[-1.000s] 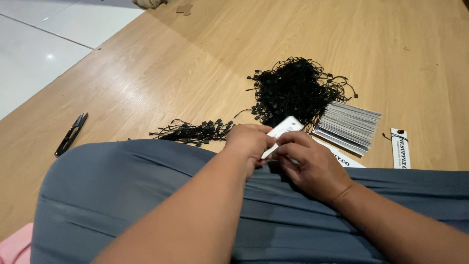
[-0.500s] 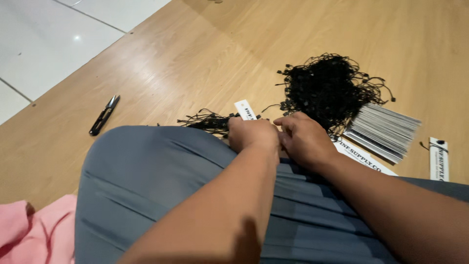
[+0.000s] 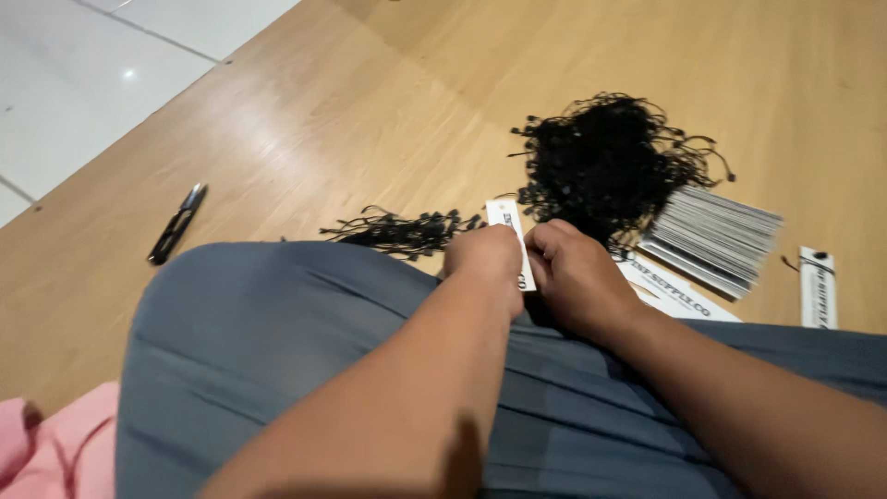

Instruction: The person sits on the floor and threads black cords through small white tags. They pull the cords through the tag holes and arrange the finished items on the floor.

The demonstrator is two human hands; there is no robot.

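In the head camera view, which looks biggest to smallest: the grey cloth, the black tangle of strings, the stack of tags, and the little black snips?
1. Grey cloth, by far the largest, though it lies nearest the camera.
2. Black tangle of strings.
3. Stack of tags.
4. Black snips, smallest.
The tangle and the stack lie side by side, so that order seems fair.

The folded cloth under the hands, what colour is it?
Grey-blue, plain, no pattern: the cloth shows best in the head view.

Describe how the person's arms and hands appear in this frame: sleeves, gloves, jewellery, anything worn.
Both forearms are bare, with no sleeves in view. The left hand and right hand wear no gloves, and no rings, watch or bracelet show. No markings are visible on them. The upper arms are out of frame.
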